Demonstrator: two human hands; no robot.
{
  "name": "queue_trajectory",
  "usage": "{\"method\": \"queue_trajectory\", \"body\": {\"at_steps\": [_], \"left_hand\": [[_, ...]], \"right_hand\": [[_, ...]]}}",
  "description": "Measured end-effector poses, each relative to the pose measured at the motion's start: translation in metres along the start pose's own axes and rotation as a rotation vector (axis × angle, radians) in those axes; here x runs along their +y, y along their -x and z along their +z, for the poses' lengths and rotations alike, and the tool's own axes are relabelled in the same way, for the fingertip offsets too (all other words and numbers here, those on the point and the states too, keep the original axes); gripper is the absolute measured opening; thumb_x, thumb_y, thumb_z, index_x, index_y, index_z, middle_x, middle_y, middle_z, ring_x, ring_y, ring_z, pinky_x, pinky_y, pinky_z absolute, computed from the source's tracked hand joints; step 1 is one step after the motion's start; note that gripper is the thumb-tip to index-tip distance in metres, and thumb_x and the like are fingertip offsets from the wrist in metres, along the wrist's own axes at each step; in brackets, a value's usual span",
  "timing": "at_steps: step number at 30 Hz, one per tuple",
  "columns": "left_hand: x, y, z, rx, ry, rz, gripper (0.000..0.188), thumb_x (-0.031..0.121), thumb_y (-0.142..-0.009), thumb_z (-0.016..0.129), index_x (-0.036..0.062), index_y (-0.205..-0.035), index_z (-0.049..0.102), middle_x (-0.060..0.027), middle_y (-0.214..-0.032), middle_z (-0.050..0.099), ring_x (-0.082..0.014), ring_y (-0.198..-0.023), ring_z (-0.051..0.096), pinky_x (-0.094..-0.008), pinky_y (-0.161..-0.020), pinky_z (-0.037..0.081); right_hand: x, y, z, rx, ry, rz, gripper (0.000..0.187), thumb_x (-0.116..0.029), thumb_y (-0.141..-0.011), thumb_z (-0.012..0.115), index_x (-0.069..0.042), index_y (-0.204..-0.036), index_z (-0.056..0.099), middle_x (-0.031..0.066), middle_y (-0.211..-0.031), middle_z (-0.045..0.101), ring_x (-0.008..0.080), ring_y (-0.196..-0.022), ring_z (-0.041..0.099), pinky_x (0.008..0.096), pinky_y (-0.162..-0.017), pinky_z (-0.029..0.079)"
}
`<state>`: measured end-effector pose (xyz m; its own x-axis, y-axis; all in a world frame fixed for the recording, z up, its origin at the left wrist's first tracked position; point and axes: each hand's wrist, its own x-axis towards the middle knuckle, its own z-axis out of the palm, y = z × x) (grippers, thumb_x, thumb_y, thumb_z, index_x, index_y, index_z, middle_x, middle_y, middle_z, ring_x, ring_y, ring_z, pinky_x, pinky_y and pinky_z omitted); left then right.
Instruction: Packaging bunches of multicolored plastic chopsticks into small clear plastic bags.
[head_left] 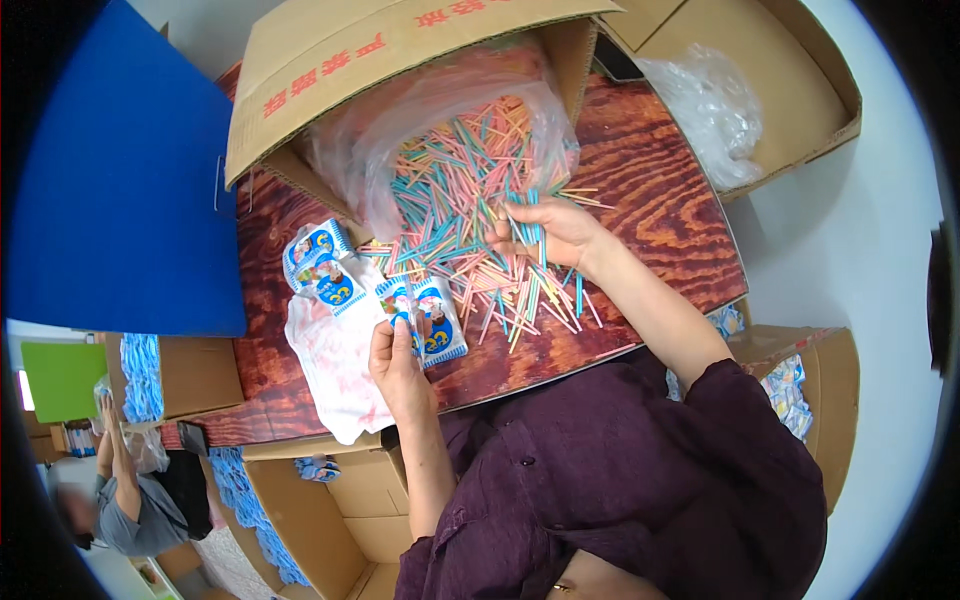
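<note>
We have a small blue-and-white packet [400,300] pinched in our left hand [398,360], just at the near edge of the pile of coloured sticks [470,210]. Our right hand [555,232] rests on that pile toward its far right side, fingers curled around a few sticks. To do this well, we judge it best to gather the sticks with their ends level and keep the packet's mouth turned toward the pile, so they slide in without snagging.

The packet sits nearer to us than the pile, with the right hand well beyond it and to the right. Left of the pile, more packets [318,262] of the same kind lie on a white-and-pink plastic bag [335,375]. The pile itself spills from a clear liner [440,100] inside a tipped cardboard box [330,70], all on the dark wood-grain worktop [660,200]. Right of the pile stands another box [800,60] holding crumpled clear plastic [715,105].
</note>
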<state>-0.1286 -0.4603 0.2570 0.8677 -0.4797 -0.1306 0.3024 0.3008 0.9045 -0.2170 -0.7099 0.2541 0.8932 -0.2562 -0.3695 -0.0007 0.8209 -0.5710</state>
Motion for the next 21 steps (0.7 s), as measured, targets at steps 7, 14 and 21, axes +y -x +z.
{"method": "queue_trajectory", "body": {"at_steps": [7,14,21], "left_hand": [[-0.006,0.002,0.017,-0.029,-0.005,-0.053,0.009,0.009,-0.094,0.054,0.0013,-0.092,0.058,-0.0071,-0.088,0.065,-0.0124,-0.08,0.06,-0.0271,-0.076,0.047],[-0.01,0.008,0.017,-0.045,0.007,-0.068,0.008,0.009,-0.093,0.055,0.0025,-0.092,0.059,-0.0057,-0.088,0.064,-0.0129,-0.082,0.061,-0.0285,-0.078,0.049],[-0.011,0.009,0.003,-0.03,-0.025,-0.031,0.011,0.013,-0.092,0.057,0.0026,-0.094,0.061,-0.0085,-0.091,0.067,-0.0161,-0.079,0.064,-0.0303,-0.076,0.051]], "right_hand": [[0.005,0.016,-0.008,0.046,0.184,-0.4,0.015,-0.02,-0.091,0.061,-0.005,-0.094,0.057,-0.0061,-0.064,0.042,-0.0003,-0.045,0.029,0.0168,-0.039,0.021],[0.009,0.018,-0.023,0.238,0.443,-0.681,0.016,-0.018,-0.09,0.063,-0.005,-0.081,0.06,-0.0052,-0.057,0.047,0.0021,-0.044,0.036,0.0191,-0.04,0.026],[0.026,0.01,-0.038,0.301,0.857,-0.945,0.012,-0.009,-0.082,0.069,-0.002,-0.086,0.06,-0.0013,-0.079,0.057,0.0031,-0.071,0.049,0.0199,-0.064,0.04]]}}
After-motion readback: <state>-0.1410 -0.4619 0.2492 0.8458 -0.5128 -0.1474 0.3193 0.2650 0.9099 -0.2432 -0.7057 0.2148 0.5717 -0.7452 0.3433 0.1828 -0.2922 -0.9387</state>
